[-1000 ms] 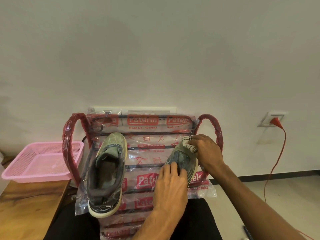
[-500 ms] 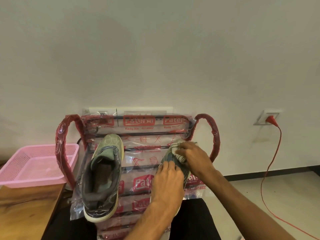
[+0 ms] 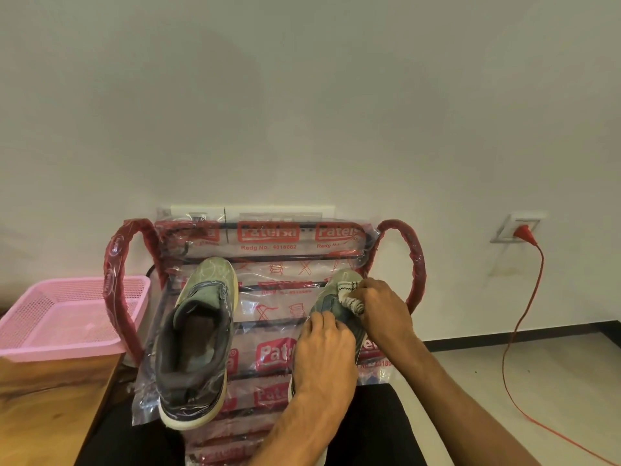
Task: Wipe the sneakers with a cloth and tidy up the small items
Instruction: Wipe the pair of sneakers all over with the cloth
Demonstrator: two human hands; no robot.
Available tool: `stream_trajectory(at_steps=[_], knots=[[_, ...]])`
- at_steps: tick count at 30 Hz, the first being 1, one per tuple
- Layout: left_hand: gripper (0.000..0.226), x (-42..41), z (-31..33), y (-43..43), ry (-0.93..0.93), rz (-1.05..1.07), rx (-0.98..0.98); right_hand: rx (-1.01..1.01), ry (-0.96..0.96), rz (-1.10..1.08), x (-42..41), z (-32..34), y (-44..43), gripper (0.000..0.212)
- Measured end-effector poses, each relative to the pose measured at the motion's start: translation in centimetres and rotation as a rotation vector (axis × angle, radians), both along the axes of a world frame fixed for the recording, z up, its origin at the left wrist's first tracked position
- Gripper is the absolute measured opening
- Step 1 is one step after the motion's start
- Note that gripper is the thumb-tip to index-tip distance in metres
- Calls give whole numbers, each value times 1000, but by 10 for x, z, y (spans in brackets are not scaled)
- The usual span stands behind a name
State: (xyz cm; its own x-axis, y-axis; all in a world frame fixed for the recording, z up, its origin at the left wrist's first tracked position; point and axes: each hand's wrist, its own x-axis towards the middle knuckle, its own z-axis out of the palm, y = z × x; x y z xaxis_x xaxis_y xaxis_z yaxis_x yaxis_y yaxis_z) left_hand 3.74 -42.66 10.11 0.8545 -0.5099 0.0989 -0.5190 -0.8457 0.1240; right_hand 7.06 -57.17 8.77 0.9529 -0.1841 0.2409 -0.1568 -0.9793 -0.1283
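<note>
Two grey-green sneakers lie on a plastic-wrapped metal rack [image 3: 268,297] in front of me. The left sneaker [image 3: 198,338] lies alone, opening up. My left hand [image 3: 324,351] rests on top of the right sneaker [image 3: 331,302] with its fingers curled over the middle, and covers most of it. My right hand [image 3: 386,309] grips a bunched white cloth [image 3: 349,294] with dark stitching and presses it on the right sneaker's toe area.
A pink mesh basket [image 3: 30,341] stands on a wooden table [image 3: 43,405] at the left. The rack has red wrapped handles on both sides. A red cable [image 3: 524,314] runs from a wall socket down across the floor at the right.
My right hand with the cloth slid back along the right sneaker, then forward to the toe again. My left hand stayed on the sneaker. The camera shifted slightly.
</note>
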Motion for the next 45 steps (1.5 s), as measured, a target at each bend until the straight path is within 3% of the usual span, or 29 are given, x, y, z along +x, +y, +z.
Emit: stream_trajectory(at_steps=[10, 13, 17, 22, 26, 31, 36, 38, 42, 45], knots=[[39, 1, 8, 13, 95, 102, -52, 181, -118, -174, -2, -8, 15, 37], [37, -2, 9, 15, 131, 119, -75, 159, -39, -74, -5, -12, 21, 44], [54, -8, 13, 10, 129, 86, -152, 208, 61, 65, -1, -12, 16, 59], [43, -7, 17, 18, 123, 46, -181, 53, 57, 171, -4, -8, 14, 50], [38, -5, 16, 20, 161, 50, -224, 101, 73, 301, -20, -2, 11, 37], [43, -4, 21, 24, 196, 63, -252, -21, 55, 241, -24, -3, 17, 45], [42, -7, 26, 27, 213, 82, -275, 72, 133, 309, -25, 11, 18, 48], [44, -7, 26, 27, 218, 90, -279, -27, 124, 299, -23, 11, 16, 49], [49, -6, 26, 28, 200, 76, -253, -139, 111, 186, -9, 5, 15, 42], [51, -5, 26, 28, 167, 34, -221, -50, 31, 61, 1, 2, 16, 41]])
